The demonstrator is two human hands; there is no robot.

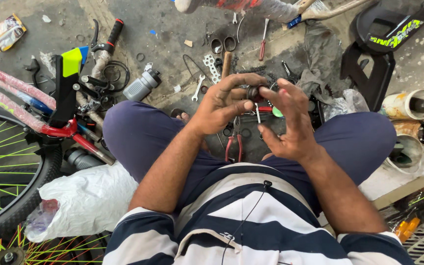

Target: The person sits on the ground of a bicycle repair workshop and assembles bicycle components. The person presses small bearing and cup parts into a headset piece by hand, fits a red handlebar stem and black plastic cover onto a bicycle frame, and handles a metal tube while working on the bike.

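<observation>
— What's being held?
— A small dark round part (254, 92), pinched between both hands above the lap, mid-scene.
— How do the hands sit?
— The left hand (224, 102) curls its fingers closed around it; the right hand (289, 118) touches it with its fingertips, palm half open.
— And around them?
— Red-handled pliers (233, 145) lie just below on the floor, scissors (223, 44) farther off, a grey bottle (142, 85) to the left.
</observation>
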